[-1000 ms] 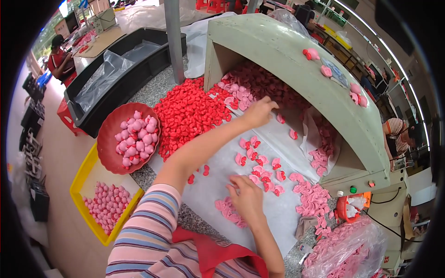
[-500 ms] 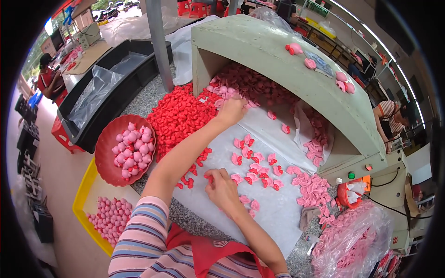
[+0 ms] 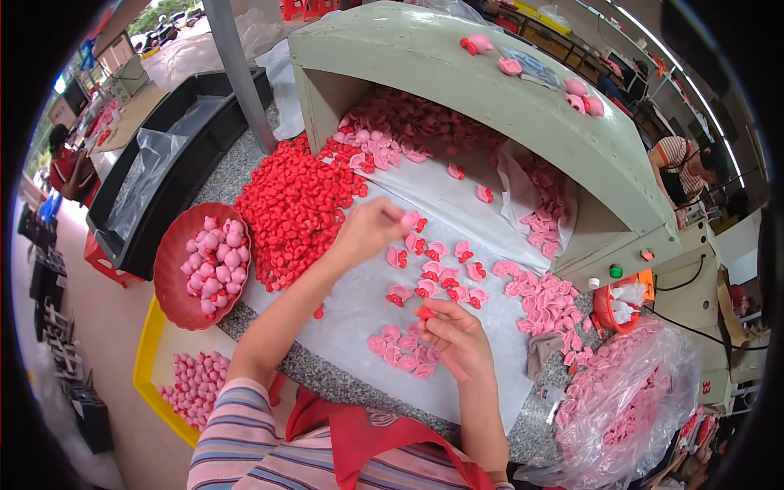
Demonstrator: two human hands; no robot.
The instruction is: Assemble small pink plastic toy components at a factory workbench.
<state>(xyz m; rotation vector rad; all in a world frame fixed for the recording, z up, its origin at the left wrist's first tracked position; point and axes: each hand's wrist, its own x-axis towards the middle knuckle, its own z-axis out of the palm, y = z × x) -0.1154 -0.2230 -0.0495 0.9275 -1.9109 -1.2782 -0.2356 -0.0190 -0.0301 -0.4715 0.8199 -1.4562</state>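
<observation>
My left hand is over the white sheet, its fingers pinched at a small pink piece with a red part beside it. Closer to me, my right hand holds a small red piece between thumb and fingers. Between and around the hands lie several curled pink pieces with red parts. A cluster of plain pink pieces sits just left of my right hand. A big heap of red pieces spreads to the left.
A pale green arched machine housing holds more pink pieces inside. Left are a red scalloped bowl of pink balls, a black tray and a yellow-rimmed tray. A plastic bag of pink pieces lies right. Other people work in the background.
My left hand has come back toward me from the pink pile at the housing's opening. My right hand has moved right with a red piece. The whole view has shifted slightly.
</observation>
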